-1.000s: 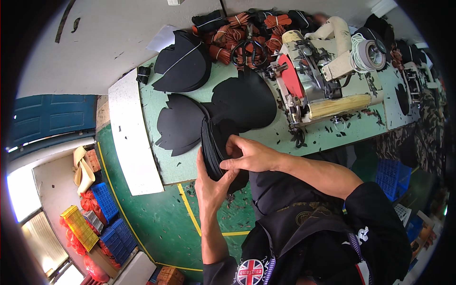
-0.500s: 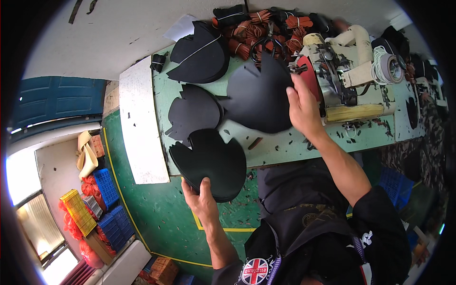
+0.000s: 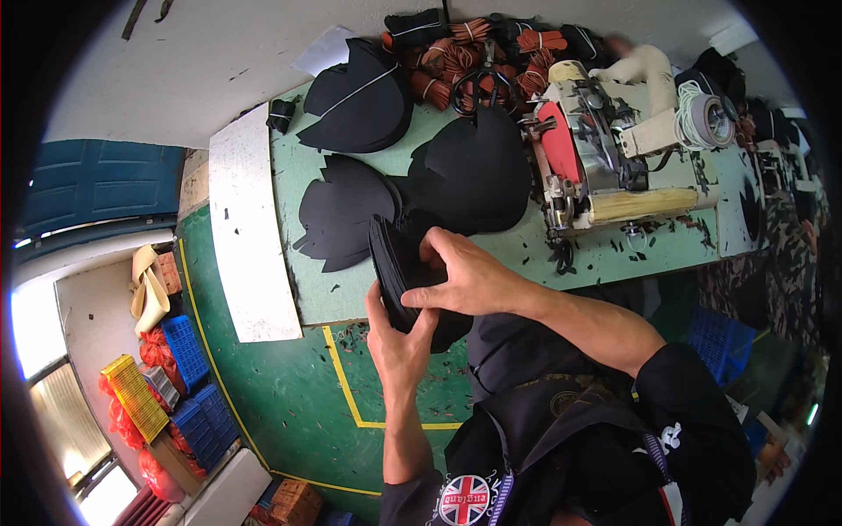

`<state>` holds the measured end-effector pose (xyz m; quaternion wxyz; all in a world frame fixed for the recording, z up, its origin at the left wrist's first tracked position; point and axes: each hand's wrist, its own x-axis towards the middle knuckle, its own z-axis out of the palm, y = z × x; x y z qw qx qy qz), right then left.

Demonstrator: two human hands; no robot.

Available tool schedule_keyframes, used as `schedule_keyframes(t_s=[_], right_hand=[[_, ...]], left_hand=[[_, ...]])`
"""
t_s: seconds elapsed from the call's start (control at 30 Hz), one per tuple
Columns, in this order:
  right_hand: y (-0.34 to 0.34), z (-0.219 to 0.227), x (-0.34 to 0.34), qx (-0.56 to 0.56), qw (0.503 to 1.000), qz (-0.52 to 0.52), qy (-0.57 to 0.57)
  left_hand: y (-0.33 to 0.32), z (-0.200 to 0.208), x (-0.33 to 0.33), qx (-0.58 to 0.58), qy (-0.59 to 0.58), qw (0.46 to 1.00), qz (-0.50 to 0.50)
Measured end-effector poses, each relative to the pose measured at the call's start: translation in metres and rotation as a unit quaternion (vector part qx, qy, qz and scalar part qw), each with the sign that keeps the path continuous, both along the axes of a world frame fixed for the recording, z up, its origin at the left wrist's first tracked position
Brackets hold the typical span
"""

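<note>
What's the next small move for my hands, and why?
Perhaps peel one layer off the stack with your right hand: its thumb is at the layered edges, your left hand holds the near end, and a black pile lies beyond on the table.

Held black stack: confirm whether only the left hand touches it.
No, the left hand and right hand both touch the black stack.

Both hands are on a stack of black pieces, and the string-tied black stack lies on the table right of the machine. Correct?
One error: the string-tied black stack lies left of the machine, as the head view shows. The left hand and right hand are indeed on a stack of black pieces.
</note>
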<state>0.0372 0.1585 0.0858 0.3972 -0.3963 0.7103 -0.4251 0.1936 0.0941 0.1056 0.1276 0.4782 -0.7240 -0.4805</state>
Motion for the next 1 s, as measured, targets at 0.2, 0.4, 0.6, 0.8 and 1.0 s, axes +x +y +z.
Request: schedule_keyframes(t_s=[0.2, 0.4, 0.6, 0.8, 1.0], right_hand=[[0.001, -0.001, -0.016, 0.0, 0.993, 0.032, -0.115], [0.002, -0.003, 0.01, -0.085, 0.987, -0.025, 0.132], [-0.035, 0.045, -0.013, -0.255, 0.933, -0.15, 0.206], [-0.063, 0.013, 0.011, -0.268, 0.888, -0.028, 0.373], [-0.007, 0.015, 0.021, 0.008, 0.988, 0.087, -0.13]], left_hand=[[-0.014, -0.014, 0.008, 0.128, 0.107, 0.986, -0.001], [-0.006, -0.037, 0.015, 0.111, 0.127, 0.982, 0.089], [0.006, -0.013, 0.066, 0.115, 0.23, 0.92, 0.294], [0.02, -0.001, 0.075, 0.078, 0.175, 0.94, 0.283], [0.022, 0.02, 0.03, -0.131, -0.038, 0.986, 0.093]])
